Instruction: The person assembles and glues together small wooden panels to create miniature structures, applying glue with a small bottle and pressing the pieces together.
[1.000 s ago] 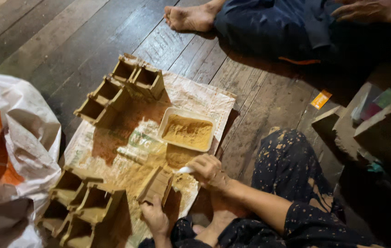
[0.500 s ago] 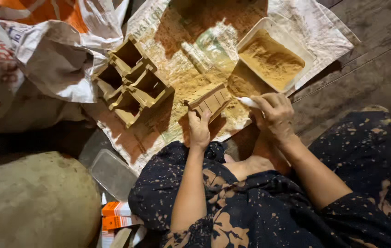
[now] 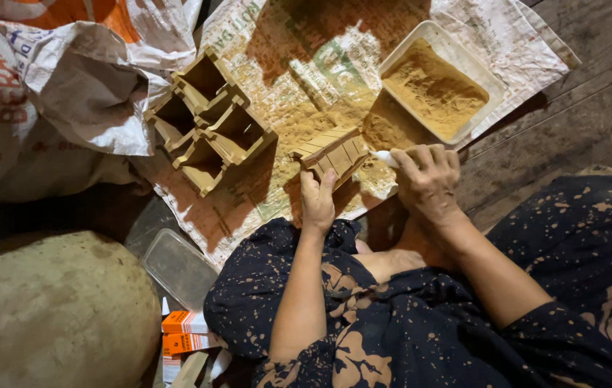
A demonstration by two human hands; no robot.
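Head view: left hand (image 3: 318,203) grips a wooden mould (image 3: 331,152) on the mat; right hand (image 3: 428,179), beside it, pinches a white scraper (image 3: 385,157). Packing seems underway; powder tray (image 3: 494,79) lies beyond.

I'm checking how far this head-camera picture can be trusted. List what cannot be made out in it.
- Head view: the white tool's working end is hidden inside the right hand.
- The far side of the slatted wooden mould held by the left hand faces away; its contents are unseen.
- The orange boxes are cut off by the bottom edge.
- The insides of the open wooden boxes lie in shadow.
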